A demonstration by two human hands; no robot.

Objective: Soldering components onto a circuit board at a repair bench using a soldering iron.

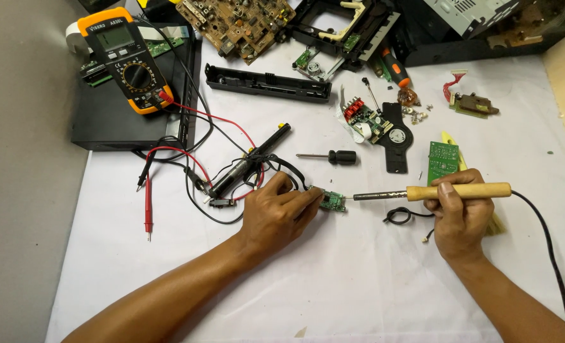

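The left hand [276,213] is covering the near end of the small green board [333,201], hiding its wire joints. At the far edge, the brown circuit board [238,24] and black chassis [479,28] are running out of view.

One head-worn camera looks steeply down from close above onto the white cloth-covered worktable [359,279], facing its far edge.

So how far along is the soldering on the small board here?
Done: casing opened, brown board and parts spread on the table. In hand: left hand pins the small green board; right hand holds the soldering iron, tip beside it. Left: cannot tell whether joints are made; all lies disassembled.
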